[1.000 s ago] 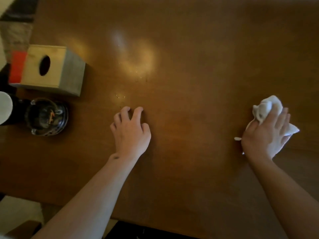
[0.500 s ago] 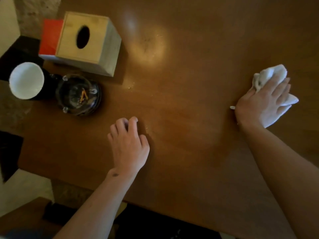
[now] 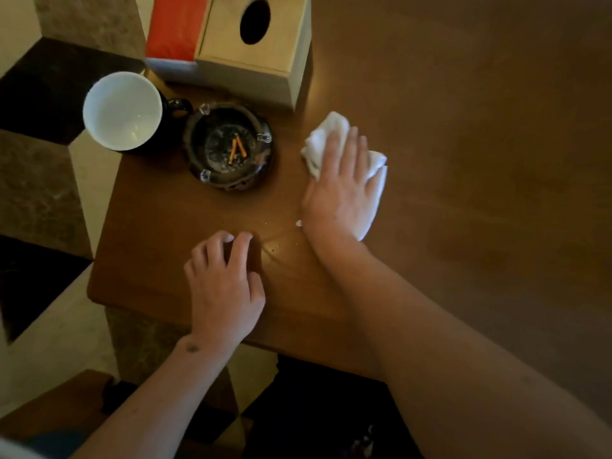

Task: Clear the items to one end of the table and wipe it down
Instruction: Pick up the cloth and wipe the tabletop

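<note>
A brown wooden table (image 3: pixel 463 160) fills most of the view. My right hand (image 3: pixel 341 190) presses flat on a crumpled white cloth (image 3: pixel 323 140), just right of the ashtray. Fingers curled, my left hand (image 3: pixel 225 286) rests on the table near the front edge and holds nothing. At the left end stand a wooden tissue box (image 3: pixel 255 44) with an orange pack (image 3: pixel 177 28) beside it, a dark mug with a white inside (image 3: pixel 122 111), and a glass ashtray (image 3: pixel 230 149) holding orange cigarette butts. Small crumbs (image 3: pixel 278 246) lie between my hands.
The table's left edge (image 3: pixel 106 226) and front edge drop to a patterned floor of dark and pale tiles (image 3: pixel 43 180). A wooden chair or stool part (image 3: pixel 56 405) shows at the bottom left. The tabletop runs on to the right.
My right hand has swept the cloth leftward across the table, from the right side to beside the ashtray. The view has shifted left; my left hand stays planted near the front edge.
</note>
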A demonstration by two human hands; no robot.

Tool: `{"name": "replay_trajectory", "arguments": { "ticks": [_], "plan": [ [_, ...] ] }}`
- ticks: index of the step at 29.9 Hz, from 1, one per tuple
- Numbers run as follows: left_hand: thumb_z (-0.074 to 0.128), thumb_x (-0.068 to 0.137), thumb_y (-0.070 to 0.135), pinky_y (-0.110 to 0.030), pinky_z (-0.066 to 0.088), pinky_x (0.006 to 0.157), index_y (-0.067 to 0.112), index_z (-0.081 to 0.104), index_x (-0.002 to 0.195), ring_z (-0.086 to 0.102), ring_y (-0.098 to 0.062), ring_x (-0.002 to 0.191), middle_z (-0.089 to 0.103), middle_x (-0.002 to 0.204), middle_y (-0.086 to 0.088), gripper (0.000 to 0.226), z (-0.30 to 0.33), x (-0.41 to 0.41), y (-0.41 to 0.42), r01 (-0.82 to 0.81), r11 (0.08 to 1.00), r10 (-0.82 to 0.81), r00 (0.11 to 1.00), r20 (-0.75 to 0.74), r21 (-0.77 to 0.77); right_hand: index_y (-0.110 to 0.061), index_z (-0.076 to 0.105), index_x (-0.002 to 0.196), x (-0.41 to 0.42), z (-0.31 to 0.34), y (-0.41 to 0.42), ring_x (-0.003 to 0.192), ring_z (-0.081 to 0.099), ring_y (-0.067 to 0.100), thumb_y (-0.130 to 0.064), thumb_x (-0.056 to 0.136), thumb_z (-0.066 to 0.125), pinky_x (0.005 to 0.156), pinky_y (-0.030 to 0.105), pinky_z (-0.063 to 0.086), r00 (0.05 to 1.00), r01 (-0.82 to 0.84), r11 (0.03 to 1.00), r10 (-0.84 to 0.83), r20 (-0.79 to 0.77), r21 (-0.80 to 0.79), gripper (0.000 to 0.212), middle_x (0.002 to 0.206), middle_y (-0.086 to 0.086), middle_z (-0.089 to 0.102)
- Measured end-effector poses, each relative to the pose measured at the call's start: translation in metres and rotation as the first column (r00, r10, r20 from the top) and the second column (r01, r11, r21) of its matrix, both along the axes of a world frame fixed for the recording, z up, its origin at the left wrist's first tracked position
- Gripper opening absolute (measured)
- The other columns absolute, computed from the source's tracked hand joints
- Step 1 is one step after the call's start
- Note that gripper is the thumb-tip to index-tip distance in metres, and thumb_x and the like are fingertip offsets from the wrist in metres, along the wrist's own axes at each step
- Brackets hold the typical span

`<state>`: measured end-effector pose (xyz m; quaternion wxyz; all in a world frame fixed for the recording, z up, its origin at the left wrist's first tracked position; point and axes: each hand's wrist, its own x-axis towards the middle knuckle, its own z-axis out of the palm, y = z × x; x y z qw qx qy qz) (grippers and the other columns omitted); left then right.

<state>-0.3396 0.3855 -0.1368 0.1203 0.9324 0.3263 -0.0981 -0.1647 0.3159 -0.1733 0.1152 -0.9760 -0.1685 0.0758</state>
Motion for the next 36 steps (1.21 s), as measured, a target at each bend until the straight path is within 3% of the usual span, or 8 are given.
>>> {"name": "replay_trajectory", "arguments": {
  "ticks": [6,9,13,20,25,29,33,36],
  "plan": [
    [0.071,0.075,0.002,-0.049,0.039,0.084,0.011,0.058,0.104,0.046,-0.034,0.099,0.053,0.108,-0.016,0.033,0.003,-0.002,-0.003,0.001,1.0,-0.001,1.0,-0.019,-0.015,-0.021,0.018,0.161,-0.049,0.003,-0.001,0.157,0.006,0.024,-0.031,0.097,0.047,0.123,0.053,0.009,0.966,-0.254,0.967,0.255,-0.047,0.026,0.07,0.17,0.006,0.012],
    [0.062,0.082,0.01,-0.051,0.04,0.087,0.011,0.061,0.111,0.046,-0.036,0.104,0.052,0.114,-0.017,0.029,0.005,0.007,-0.023,0.036,0.999,-0.036,0.999,0.037,-0.007,-0.021,0.019,0.16,-0.043,0.002,-0.038,0.156,0.005,0.024,-0.032,0.101,0.046,0.124,0.05,0.01,0.926,-0.374,0.927,0.375,-0.051,0.029,0.066,0.17,0.005,0.012],
    [0.045,0.092,0.021,-0.055,0.041,0.097,0.017,0.062,0.13,0.043,-0.037,0.123,0.051,0.131,-0.017,0.042,0.006,0.026,-0.05,0.089,0.995,-0.086,0.994,0.066,-0.038,-0.02,0.02,0.16,-0.017,0.001,-0.088,0.156,0.009,0.024,-0.032,0.101,0.047,0.124,0.049,0.009,0.918,-0.394,0.919,0.394,-0.033,0.014,0.067,0.169,0.005,0.015],
    [0.047,0.096,0.024,-0.056,0.038,0.11,0.025,0.058,0.14,0.039,-0.036,0.137,0.049,0.145,-0.016,0.046,0.001,0.055,-0.077,0.165,0.986,-0.163,0.985,0.063,-0.022,-0.021,0.023,0.16,0.031,0.002,-0.197,0.156,0.012,0.021,-0.032,0.095,0.052,0.122,0.051,0.014,0.997,-0.041,0.998,0.045,-0.068,0.052,0.072,0.169,0.004,0.019],
    [0.037,0.094,0.025,-0.052,0.035,0.109,0.022,0.067,0.13,0.044,-0.033,0.132,0.057,0.136,-0.013,0.047,-0.001,0.06,-0.094,0.252,0.966,-0.241,0.96,0.142,-0.065,-0.024,0.017,0.16,0.051,0.005,-0.267,0.156,0.013,0.024,-0.032,0.094,0.044,0.12,0.057,0.021,0.992,0.127,0.989,-0.125,-0.034,0.075,0.072,0.168,0.005,0.019],
    [0.04,0.093,0.025,-0.049,0.035,0.107,0.021,0.069,0.126,0.046,-0.031,0.129,0.059,0.134,-0.013,0.044,-0.006,0.041,-0.102,0.318,0.944,-0.298,0.935,0.193,-0.083,-0.023,0.012,0.161,0.036,0.007,-0.288,0.156,0.009,0.025,-0.033,0.098,0.035,0.122,0.057,0.014,0.946,0.323,0.942,-0.324,-0.005,0.095,0.068,0.169,0.007,0.015],
    [0.042,0.097,0.036,-0.055,0.037,0.102,0.027,0.054,0.139,0.04,-0.035,0.129,0.048,0.139,-0.014,0.044,-0.008,0.021,-0.08,0.055,0.998,-0.055,0.996,0.075,0.004,-0.021,0.014,0.162,0.012,0.002,-0.267,0.156,0.009,0.021,-0.034,0.104,0.035,0.124,0.051,0.008,0.806,0.586,0.804,-0.591,0.031,0.101,0.063,0.17,0.005,0.015],
    [0.045,0.101,0.034,-0.057,0.036,0.103,0.026,0.049,0.145,0.038,-0.039,0.13,0.043,0.143,-0.017,0.045,-0.006,0.01,-0.06,-0.101,0.994,0.1,0.995,0.027,0.041,-0.02,0.016,0.162,0.001,-0.003,-0.247,0.156,0.01,0.021,-0.035,0.105,0.035,0.124,0.049,0.007,0.728,0.679,0.729,-0.684,0.054,0.082,0.062,0.169,0.005,0.016]
  ]
}}
